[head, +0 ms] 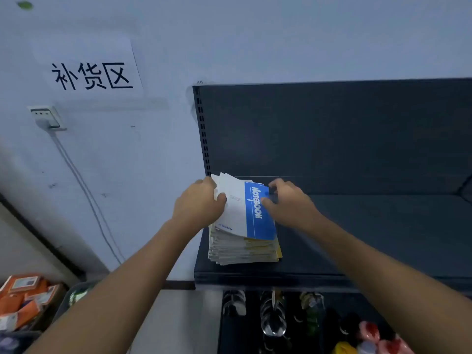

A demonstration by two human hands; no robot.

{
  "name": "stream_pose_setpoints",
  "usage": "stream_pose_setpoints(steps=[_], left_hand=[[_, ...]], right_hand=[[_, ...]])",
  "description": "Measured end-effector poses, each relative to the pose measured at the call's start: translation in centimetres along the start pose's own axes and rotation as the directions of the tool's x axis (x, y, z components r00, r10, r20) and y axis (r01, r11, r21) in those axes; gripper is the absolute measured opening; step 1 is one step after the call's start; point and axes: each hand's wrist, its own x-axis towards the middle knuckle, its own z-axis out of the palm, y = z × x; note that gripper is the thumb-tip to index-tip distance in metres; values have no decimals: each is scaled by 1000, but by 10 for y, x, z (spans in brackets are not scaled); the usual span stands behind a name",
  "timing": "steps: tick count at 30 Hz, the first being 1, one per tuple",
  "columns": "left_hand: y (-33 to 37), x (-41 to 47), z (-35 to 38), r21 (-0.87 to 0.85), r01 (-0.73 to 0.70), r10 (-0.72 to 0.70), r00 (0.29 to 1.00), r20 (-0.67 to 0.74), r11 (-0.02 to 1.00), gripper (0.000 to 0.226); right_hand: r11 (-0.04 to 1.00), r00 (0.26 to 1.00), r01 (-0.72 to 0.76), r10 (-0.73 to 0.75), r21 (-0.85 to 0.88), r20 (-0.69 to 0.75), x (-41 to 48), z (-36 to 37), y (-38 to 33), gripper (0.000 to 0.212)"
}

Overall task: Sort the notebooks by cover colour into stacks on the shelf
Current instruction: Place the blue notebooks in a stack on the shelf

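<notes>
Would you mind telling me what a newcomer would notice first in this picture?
The blue-and-white notebook draws the eye first: it tops a stack at the left end of the dark shelf, with the left hand holding its left edge and the right hand pinching its far right corner. Next comes the white paper sign with large black characters on the wall, upper left.

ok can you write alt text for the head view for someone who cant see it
A person's left hand and right hand grip the side edges of a blue-and-white notebook atop a stack of notebooks at the left end of a dark shelf. A paper sign with Chinese characters hangs on the wall to the left.
</notes>
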Motion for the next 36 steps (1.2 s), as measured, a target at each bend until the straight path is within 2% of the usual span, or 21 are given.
stream_pose_setpoints(steps=[2,5,10,16,21,25,32,36], left_hand=[[-2,8,5,-9,42,-42,999,-7,999,38],[-2,16,14,-14,83,-83,996,-17,996,40],[7,26,23,16,135,-135,991,-27,991,48],[18,36,29,30,226,-227,974,16,974,52],[19,43,24,106,263,-269,962,43,959,36],[18,48,18,90,330,-339,934,113,940,32],[21,53,14,77,386,-393,908,144,919,33],[25,54,10,31,431,-431,892,137,902,46]], right_hand=[[998,998,-67,67,20,7,10,6,4,40],[982,983,-168,160,88,94,24,19,13,30],[938,950,-285,249,199,186,45,36,22,36],[982,981,-185,182,46,75,45,57,13,41],[992,998,-58,59,-113,5,33,61,3,43],[982,999,-38,37,-185,-7,30,62,3,49],[995,999,-14,19,-99,48,26,63,1,62],[1000,999,2,-2,0,52,25,62,3,47]])
